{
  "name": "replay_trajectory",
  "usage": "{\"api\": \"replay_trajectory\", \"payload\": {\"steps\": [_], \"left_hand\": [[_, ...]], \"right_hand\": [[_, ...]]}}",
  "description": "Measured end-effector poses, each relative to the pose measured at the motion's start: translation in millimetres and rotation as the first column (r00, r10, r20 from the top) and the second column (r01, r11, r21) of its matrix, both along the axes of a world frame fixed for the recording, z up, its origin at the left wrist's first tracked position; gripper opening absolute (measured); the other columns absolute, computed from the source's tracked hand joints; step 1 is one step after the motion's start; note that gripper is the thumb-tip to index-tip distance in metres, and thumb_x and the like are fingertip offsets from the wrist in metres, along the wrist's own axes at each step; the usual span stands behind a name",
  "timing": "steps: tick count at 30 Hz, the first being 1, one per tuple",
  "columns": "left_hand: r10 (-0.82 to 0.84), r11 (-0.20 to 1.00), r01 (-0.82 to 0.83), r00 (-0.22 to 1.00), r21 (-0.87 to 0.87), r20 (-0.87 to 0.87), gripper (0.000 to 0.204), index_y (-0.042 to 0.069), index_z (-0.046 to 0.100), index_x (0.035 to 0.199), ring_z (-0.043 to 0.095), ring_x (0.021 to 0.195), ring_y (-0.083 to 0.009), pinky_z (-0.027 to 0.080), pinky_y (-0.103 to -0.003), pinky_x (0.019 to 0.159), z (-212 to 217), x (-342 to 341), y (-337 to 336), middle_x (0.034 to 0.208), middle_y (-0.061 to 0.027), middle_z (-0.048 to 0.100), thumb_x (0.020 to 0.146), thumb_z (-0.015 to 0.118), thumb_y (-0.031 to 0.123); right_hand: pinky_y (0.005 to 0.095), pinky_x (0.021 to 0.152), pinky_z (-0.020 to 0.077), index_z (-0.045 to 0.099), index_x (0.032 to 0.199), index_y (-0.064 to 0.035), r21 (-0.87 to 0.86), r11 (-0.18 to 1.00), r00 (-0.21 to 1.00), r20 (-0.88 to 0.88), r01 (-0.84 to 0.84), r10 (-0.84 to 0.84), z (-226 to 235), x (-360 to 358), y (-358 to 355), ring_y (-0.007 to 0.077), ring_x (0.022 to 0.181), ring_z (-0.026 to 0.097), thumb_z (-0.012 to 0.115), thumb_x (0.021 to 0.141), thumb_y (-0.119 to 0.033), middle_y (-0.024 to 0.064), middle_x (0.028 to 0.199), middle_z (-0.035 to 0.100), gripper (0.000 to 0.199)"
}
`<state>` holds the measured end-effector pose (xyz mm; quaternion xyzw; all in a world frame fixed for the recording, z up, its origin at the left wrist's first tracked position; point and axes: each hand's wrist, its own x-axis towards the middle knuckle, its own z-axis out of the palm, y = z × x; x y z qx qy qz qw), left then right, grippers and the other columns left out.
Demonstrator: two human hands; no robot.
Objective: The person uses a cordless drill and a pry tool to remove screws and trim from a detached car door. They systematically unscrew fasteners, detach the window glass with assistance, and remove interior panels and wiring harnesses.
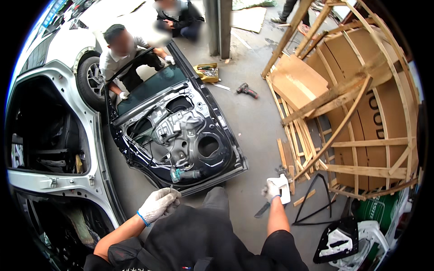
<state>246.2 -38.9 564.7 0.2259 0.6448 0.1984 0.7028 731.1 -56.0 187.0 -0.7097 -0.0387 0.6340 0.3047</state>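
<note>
My left hand, in a pale work glove with a blue cuff, is just short of the lower edge of a black car door. Its fingers are curled together; what they hold, if anything, is too small to name. My right hand, also gloved, is low on the right with fingers bent, next to a white plastic-looking piece. Whether it grips that piece is unclear. Below it shows a flat dark strip. A teal-and-black cordless driver rests on the door, whose inner metal panel lies exposed.
A co-worker grips the door's window frame with gloved hands. At left stands a white car body. A red-black cordless drill and a yellow toolbox lie beyond. Broken wooden crating fills the right, with a black frame nearby.
</note>
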Motion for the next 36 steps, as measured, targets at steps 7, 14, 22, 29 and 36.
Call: {"api": "replay_trajectory", "payload": {"steps": [7, 14, 22, 29, 36], "left_hand": [[0.100, 0.994, -0.098, 0.994, 0.044, -0.038, 0.025, 0.001, 0.062, 0.111, 0.051, 0.056, -0.0050, 0.042, -0.020, 0.049, 10.6, 25.2, -22.6, 0.085, -0.0027, 0.064, 0.101, 0.050, 0.020], [0.183, 0.978, -0.193, 0.976, 0.082, 0.114, 0.024, 0.001, 0.062, 0.108, 0.052, 0.055, -0.0063, 0.042, -0.021, 0.048, -14.1, 34.0, -40.1, 0.083, -0.0033, 0.064, 0.100, 0.051, 0.021], [0.092, 0.981, -0.129, 0.967, 0.145, 0.238, 0.025, 0.000, 0.062, 0.107, 0.052, 0.057, -0.0077, 0.043, -0.022, 0.049, -46.9, 85.2, -6.1, 0.082, -0.0044, 0.063, 0.100, 0.051, 0.021], [0.266, 0.955, -0.279, 0.956, 0.105, 0.121, 0.023, 0.001, 0.061, 0.108, 0.051, 0.055, -0.0069, 0.042, -0.022, 0.047, -65.0, 152.6, 50.8, 0.082, -0.0042, 0.063, 0.101, 0.050, 0.020], [0.103, 0.994, -0.106, 0.992, -0.030, -0.075, 0.025, 0.000, 0.061, 0.111, 0.048, 0.052, -0.0059, 0.039, -0.022, 0.044, -38.2, 296.4, 143.9, 0.082, -0.0039, 0.062, 0.100, 0.050, 0.019]], "right_hand": [[0.0380, 0.059, 0.0519, 0.060, 0.098, -0.0066, 0.031, 0.984, 0.820, -0.558, 0.175, -0.128, 105.4, -136.9, 53.1, 0.0251, 0.068, 0.061, 0.053, 0.101, -0.042, 0.0047, 0.068, 0.057, 0.037], [0.0374, 0.066, 0.0509, 0.059, 0.097, -0.0094, 0.257, 0.962, 0.583, -0.797, 0.090, 0.158, 177.3, -155.2, 109.7, 0.0237, 0.076, 0.061, 0.046, 0.102, -0.044, 0.0027, 0.076, 0.060, 0.038], [0.0341, 0.066, 0.0511, 0.056, 0.120, -0.0047, 0.461, 0.887, 0.746, -0.587, -0.013, 0.316, 254.6, -128.6, 121.0, 0.0209, 0.078, 0.060, 0.052, 0.099, -0.021, 0.0044, 0.082, 0.058, 0.027], [0.0288, 0.048, 0.0393, 0.055, 0.111, -0.0090, 0.301, 0.949, 0.836, -0.492, -0.098, 0.243, 175.5, -38.4, 176.9, 0.0136, 0.053, 0.045, 0.057, 0.099, -0.027, -0.0005, 0.065, 0.045, 0.021], [0.0254, 0.037, 0.0302, 0.061, 0.112, -0.0081, 0.056, 0.937, 0.938, 0.060, -0.346, 0.343, 75.6, 168.6, 220.0, 0.0076, 0.041, 0.041, 0.058, 0.098, -0.027, -0.0005, 0.066, 0.058, 0.024]]}}
